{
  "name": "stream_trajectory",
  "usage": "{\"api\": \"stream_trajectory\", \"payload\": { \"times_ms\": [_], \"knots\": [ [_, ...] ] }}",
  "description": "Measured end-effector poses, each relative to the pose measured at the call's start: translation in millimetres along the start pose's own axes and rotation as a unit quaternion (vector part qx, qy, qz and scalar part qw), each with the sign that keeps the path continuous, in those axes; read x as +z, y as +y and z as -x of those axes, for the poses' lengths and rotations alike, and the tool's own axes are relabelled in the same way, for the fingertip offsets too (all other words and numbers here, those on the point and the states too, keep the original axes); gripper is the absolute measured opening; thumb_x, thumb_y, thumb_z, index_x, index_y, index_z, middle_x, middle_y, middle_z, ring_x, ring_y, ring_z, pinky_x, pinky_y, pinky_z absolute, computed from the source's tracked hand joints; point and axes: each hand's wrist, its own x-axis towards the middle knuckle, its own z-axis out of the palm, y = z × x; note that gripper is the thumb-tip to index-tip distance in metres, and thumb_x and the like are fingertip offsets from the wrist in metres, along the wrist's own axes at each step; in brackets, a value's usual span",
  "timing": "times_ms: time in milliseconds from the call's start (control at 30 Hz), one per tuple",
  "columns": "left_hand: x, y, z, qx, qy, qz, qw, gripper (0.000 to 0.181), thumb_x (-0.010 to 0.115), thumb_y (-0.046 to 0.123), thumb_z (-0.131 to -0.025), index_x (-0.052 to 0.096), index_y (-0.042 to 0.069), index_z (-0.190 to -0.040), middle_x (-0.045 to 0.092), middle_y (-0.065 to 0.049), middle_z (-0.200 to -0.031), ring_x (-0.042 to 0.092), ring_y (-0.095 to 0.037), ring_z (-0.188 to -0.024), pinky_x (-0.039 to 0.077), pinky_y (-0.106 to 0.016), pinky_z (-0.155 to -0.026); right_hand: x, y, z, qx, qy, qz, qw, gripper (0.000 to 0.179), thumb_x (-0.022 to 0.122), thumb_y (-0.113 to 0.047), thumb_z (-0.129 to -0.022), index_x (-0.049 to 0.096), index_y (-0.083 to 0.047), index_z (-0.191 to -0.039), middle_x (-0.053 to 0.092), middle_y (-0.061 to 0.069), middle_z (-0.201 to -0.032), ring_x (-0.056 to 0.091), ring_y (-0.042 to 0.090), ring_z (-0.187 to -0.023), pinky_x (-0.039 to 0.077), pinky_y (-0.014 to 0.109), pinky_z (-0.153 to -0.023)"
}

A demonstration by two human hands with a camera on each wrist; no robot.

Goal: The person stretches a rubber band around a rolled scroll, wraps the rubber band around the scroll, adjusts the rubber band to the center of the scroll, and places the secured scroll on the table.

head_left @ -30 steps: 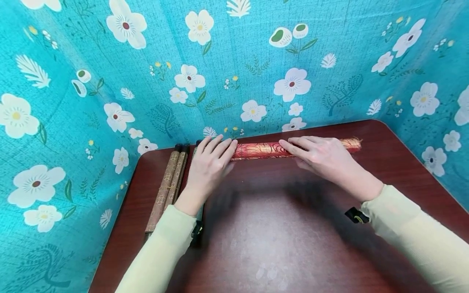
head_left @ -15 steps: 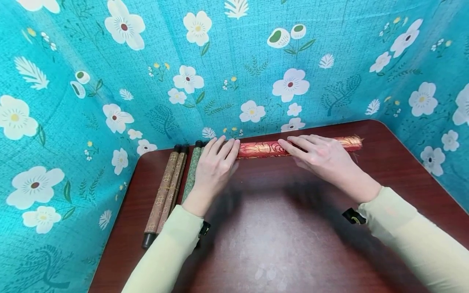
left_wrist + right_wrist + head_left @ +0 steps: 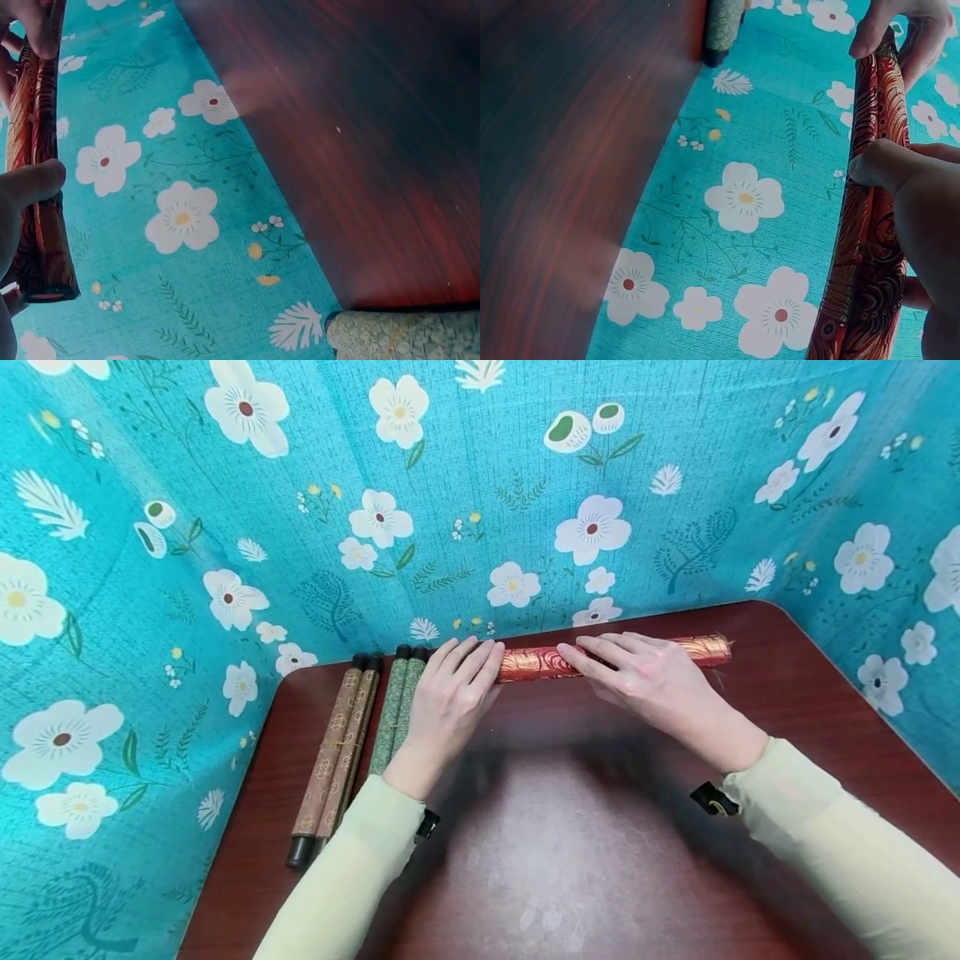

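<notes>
A red and gold patterned cloth roll (image 3: 528, 663) lies crosswise in both hands at the far part of the table. Near its left end my left hand (image 3: 450, 697) grips it; in the left wrist view the thumb presses one side of the roll (image 3: 46, 240), close to its end. My right hand (image 3: 652, 681) holds it farther right, thumb on one side and fingers round the other, as the right wrist view shows. The frayed right end sticks out past that hand. Left of my left hand lie two green patterned rolls (image 3: 392, 714) with dark end caps, partly hidden by the hand and sleeve.
Brown gold-patterned rolls (image 3: 324, 768) with black ends, tied with thin cord, lie at the table's left side. A dark red wood table (image 3: 540, 860) spreads below the hands. Blue flowered cloth (image 3: 450, 485) hangs behind and beside it.
My left hand has shifted to the right, bringing the green rolls into view. The two hands are slightly closer together on the red roll. The view has drifted a little.
</notes>
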Motion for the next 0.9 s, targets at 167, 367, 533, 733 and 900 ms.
{"api": "stream_trajectory", "payload": {
  "times_ms": [167, 367, 533, 733, 900],
  "knots": [
    [-0.6, -5.7, 7.5, -0.019, -0.01, -0.006, 0.9998, 0.058, 0.094, 0.026, -0.084, 0.074, 0.006, -0.135, 0.077, -0.01, -0.127, 0.071, -0.035, -0.121, 0.05, -0.048, -0.114, 0.2, 1.0, 1.6, 0.008, -0.007, 0.004, 0.9999, 0.072, 0.09, -0.007, -0.08, 0.065, -0.01, -0.148, 0.075, 0.019, -0.126, 0.075, 0.04, -0.101, 0.063, 0.055, -0.082],
    [-0.4, -8.9, 10.6, -0.026, -0.02, -0.009, 0.9994, 0.057, 0.095, 0.018, -0.082, 0.074, 0.003, -0.133, 0.078, -0.012, -0.125, 0.07, -0.036, -0.122, 0.05, -0.049, -0.113, 1.2, 1.6, 3.8, 0.007, -0.011, 0.014, 0.9998, 0.049, 0.073, -0.015, -0.1, 0.065, -0.01, -0.148, 0.075, 0.019, -0.126, 0.075, 0.039, -0.101, 0.063, 0.054, -0.083],
    [2.0, -6.6, 8.6, -0.014, -0.015, -0.016, 0.9997, 0.053, 0.094, 0.018, -0.083, 0.075, 0.002, -0.13, 0.078, -0.012, -0.122, 0.071, -0.034, -0.12, 0.052, -0.047, -0.111, 0.6, -1.0, 4.6, 0.005, -0.013, 0.018, 0.9997, 0.04, 0.058, -0.02, -0.109, 0.066, -0.009, -0.147, 0.074, 0.02, -0.127, 0.074, 0.04, -0.102, 0.063, 0.054, -0.083],
    [5.1, -5.8, 7.9, 0.0, -0.005, -0.027, 0.9996, 0.046, 0.09, 0.02, -0.086, 0.077, 0.003, -0.127, 0.079, -0.01, -0.121, 0.072, -0.033, -0.118, 0.052, -0.046, -0.111, -1.3, -4.6, 5.9, 0.01, -0.027, 0.016, 0.9995, 0.061, 0.083, -0.011, -0.09, 0.064, -0.01, -0.148, 0.073, 0.019, -0.129, 0.073, 0.039, -0.104, 0.063, 0.054, -0.084],
    [7.5, -3.0, 7.3, 0.011, 0.006, -0.021, 0.9997, 0.042, 0.088, 0.021, -0.089, 0.078, 0.003, -0.126, 0.079, -0.01, -0.121, 0.072, -0.033, -0.118, 0.052, -0.046, -0.112, 2.6, -6.1, 5.2, 0.0, -0.013, 0.011, 0.9999, 0.041, 0.061, -0.018, -0.108, 0.064, -0.009, -0.148, 0.073, 0.02, -0.129, 0.073, 0.04, -0.103, 0.063, 0.054, -0.082]
  ]
}}
